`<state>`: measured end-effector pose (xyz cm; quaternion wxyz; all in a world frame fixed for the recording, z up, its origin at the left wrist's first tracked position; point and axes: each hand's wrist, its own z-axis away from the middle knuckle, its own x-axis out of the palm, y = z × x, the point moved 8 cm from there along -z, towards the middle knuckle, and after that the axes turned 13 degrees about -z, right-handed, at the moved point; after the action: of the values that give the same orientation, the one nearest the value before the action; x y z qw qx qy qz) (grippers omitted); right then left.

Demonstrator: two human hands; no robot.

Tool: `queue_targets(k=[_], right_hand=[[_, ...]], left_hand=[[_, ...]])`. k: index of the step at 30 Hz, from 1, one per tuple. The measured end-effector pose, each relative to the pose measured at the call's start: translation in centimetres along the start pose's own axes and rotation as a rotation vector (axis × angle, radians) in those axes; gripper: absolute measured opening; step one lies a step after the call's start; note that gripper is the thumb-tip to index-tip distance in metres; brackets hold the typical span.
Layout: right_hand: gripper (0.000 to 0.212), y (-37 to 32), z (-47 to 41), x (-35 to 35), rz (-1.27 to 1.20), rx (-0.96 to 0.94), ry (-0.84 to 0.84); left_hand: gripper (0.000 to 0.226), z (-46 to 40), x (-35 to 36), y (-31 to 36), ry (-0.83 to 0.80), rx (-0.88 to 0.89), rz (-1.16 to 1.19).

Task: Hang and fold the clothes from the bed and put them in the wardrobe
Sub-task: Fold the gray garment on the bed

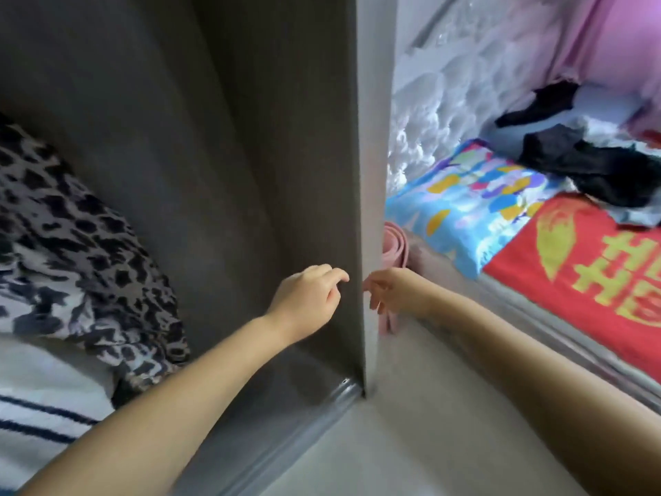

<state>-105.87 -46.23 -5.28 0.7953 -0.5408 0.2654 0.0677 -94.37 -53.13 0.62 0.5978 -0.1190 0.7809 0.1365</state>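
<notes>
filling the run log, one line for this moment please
hands: left hand and right hand empty, either side of grey wardrobe side panel | dark clothes pile on bed | stage: between garments

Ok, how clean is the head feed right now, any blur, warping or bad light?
Head view: wide-angle bend curves the wardrobe panel; wardrobe inside is dim, bed side bright and washed out; the dark clothes and headboard look smeared; left hand fairly sharp, right hand slightly soft.
</notes>
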Motion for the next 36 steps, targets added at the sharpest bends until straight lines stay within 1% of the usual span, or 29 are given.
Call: queue_targets(k=[3,6,10,15,18,22,27,33,36], right_hand=[[0.024,5.8,3.8,-3.3,-0.021,0.095,0.07],[0.025,10.9,8.1,-7.2,-0.021,0.143,0.152],[0.028,18.7,15.4,-13.5,-0.039,0.32,0.242],[0.028,26.9,25.4,-21.6,-0.057,0.461,0.402],[0.026,31.3,31.0,-24.6,-0.158,0.543,0.478],[0.027,35.8,36.8,-28.1,-0.19,0.611,0.596],[0.03,39.9,40.0,-32.1,-0.208,0.687,0.631],[0.029,46.1,40.8,-40.5,-0.204,0.755,0.713],[0.029,49.4,41.5,-43.5,-0.239,0.806,0.764]], left_hand=[[0.031,-3.1,2.7,6.0,-0.101,0.102,-0.007],[0.03,-6.5,4.5,12.9,-0.142,0.181,0.005],[0.031,-10.0,7.5,22.5,-0.22,0.285,0.062],[0.031,-13.5,10.4,35.0,-0.249,0.411,0.122],[0.03,-14.8,12.0,42.4,-0.275,0.53,0.158],[0.03,-17.0,13.9,51.7,-0.317,0.677,0.22],[0.028,-20.0,16.7,58.8,-0.356,0.791,0.233],[0.028,-28.9,20.2,65.1,-0.355,0.832,0.228],[0.028,-33.7,21.8,68.3,-0.375,0.859,0.199]])
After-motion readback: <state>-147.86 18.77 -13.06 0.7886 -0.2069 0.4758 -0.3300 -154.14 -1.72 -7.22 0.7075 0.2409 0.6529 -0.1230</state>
